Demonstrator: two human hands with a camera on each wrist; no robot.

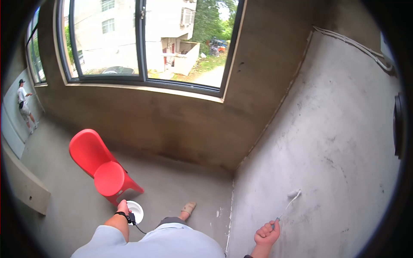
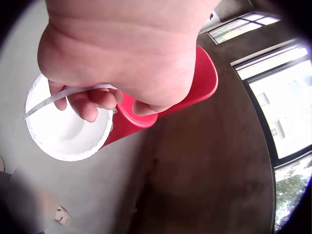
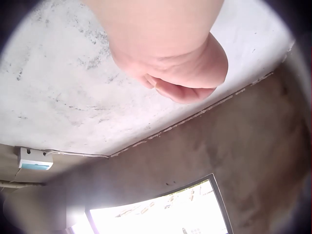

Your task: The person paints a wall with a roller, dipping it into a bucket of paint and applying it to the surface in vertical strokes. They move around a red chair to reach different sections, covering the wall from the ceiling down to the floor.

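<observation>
A small white cylindrical roller (image 1: pixel 294 194) on a thin wire frame appears set against the pale grey plastered wall (image 1: pixel 335 142), well apart from its corner edge. The right hand (image 1: pixel 266 234) curls round the roller's grip; light, even, overlapping strokes are advised. The left hand (image 1: pixel 123 207) hooks its fingers on a round white bucket (image 1: pixel 137 213), best held level, near the red plastic chair (image 1: pixel 109 180).
</observation>
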